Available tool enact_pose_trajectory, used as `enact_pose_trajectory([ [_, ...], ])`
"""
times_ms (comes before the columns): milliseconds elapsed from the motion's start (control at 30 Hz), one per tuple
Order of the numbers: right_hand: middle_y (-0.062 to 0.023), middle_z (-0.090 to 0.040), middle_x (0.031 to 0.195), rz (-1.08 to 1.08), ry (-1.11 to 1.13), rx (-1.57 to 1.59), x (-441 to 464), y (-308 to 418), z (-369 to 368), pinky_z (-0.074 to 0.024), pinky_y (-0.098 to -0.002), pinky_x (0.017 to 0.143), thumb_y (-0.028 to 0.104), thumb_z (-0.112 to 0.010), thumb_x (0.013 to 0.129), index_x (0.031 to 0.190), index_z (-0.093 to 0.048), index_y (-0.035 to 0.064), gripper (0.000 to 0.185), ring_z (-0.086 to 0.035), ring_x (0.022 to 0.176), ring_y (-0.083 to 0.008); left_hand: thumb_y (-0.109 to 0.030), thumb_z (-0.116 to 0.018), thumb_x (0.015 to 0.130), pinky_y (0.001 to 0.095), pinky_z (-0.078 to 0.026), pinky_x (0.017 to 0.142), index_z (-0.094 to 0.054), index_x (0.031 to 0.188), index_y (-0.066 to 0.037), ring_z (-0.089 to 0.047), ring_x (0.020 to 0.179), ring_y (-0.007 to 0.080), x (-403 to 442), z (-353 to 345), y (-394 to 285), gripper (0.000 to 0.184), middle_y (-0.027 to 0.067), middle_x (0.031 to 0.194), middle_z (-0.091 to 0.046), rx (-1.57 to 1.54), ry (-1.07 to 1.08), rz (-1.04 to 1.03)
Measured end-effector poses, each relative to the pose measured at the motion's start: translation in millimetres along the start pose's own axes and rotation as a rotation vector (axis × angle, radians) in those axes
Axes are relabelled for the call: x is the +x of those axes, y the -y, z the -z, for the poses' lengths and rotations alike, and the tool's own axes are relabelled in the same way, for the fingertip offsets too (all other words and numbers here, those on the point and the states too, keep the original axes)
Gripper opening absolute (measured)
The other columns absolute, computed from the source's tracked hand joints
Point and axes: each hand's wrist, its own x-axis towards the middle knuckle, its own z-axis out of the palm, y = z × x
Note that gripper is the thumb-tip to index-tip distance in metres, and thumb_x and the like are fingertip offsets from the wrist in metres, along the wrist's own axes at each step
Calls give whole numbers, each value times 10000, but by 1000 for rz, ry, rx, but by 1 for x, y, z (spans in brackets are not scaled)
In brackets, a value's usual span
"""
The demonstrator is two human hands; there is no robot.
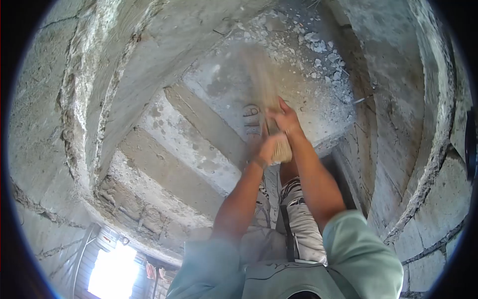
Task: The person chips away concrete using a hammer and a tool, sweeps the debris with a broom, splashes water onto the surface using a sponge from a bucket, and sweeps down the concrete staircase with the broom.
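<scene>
A straw-coloured broom (263, 79) is held in both of my hands, and its far end is smeared by motion over the concrete landing (303, 102). My left hand (269, 147) is closed around it nearer my body, beside the pale ribbed butt of the bundle (282, 149). Farther along, my right hand (285, 119) grips it too, thumb raised. Broken plaster and grey rubble (318, 45) lie scattered on the landing past the broom. Toes of a foot (252, 110) show just left of my hands.
Concrete steps (194, 134) run down to the left, their edges chipped and dusty. Rough walls (124, 94) rise on the left and right (398, 99). A bright window (113, 271) stands at the lower left.
</scene>
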Motion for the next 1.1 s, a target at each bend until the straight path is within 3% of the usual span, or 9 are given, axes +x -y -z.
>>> enact_pose_trajectory([
  [67,-132,-592,1056,-6,-155,57,-64,-24,-4,-428,-284,839,188,-668,700,1269,-371,6,667,-568,935,-182,-51,-575,703,283,-474,747,-196,1342,-98,-535,963,194,-22,42,40,744,95,1170,-441,371,115,-231],
  [167,-145,-579,1081,22,-35,12,-115,-39,-31,-418,-280,858,187,-681,698,1277,-338,-23,705,-561,956,-202,-18,-572,671,322,-357,943,-114,1376,-135,-428,1131,259,-94,42,42,849,119,1306,-323,-49,125,-196],
  [367,-135,-603,989,-299,283,-212,-49,-58,-78,-451,-270,782,147,-660,725,1239,-393,-15,602,-573,872,-199,-32,-577,667,319,-383,911,-97,1377,-99,-454,1096,258,-46,87,30,860,141,1290,-335,-89,-71,200],
  [500,-112,-589,1004,-173,-227,267,-108,-37,-60,-460,-241,741,131,-620,762,1226,-406,-15,531,-568,872,-155,-96,-599,651,318,-416,872,-98,1372,-65,-433,1121,252,-70,75,3,878,143,1282,-338,159,100,308],
  [633,-117,-558,1080,27,-325,309,-154,-53,-91,-450,-256,784,175,-625,760,1222,-414,-17,543,-562,906,-174,-96,-599,652,318,-429,850,-105,1370,-74,-412,1140,236,-112,117,29,872,141,1266,-351,483,328,-133],
  [700,-139,-495,1145,-47,-143,219,-140,-72,-113,-404,-259,835,192,-628,750,1232,-406,-16,570,-501,987,-197,-75,-539,739,287,-444,818,-122,1375,-121,-449,1099,206,-142,103,15,762,113,1256,-375,131,-84,38],
  [800,-172,-401,1243,-318,178,121,-83,-93,-128,-335,-263,912,216,-633,736,1246,-393,-15,609,-409,1108,-233,-48,-540,732,318,-461,806,-97,1378,-148,-434,1116,226,-84,138,13,789,121,1258,-370,-73,5,384],
  [900,-204,-307,1341,-464,130,588,-82,-93,-83,-266,-268,989,241,-638,722,1260,-381,-13,649,-318,1230,-268,-80,-588,693,294,-437,827,-149,1351,-70,-469,1073,207,-72,94,-2,791,130,1226,-393,320,-96,271],
  [1100,-183,-436,1237,103,-225,-2,-125,-146,-139,-349,-302,935,255,-629,737,1263,-363,-26,653,-449,1125,-245,-65,-596,674,290,-448,785,-179,1344,-90,-490,1020,203,-142,124,16,790,105,1173,-425,223,-114,114],
])
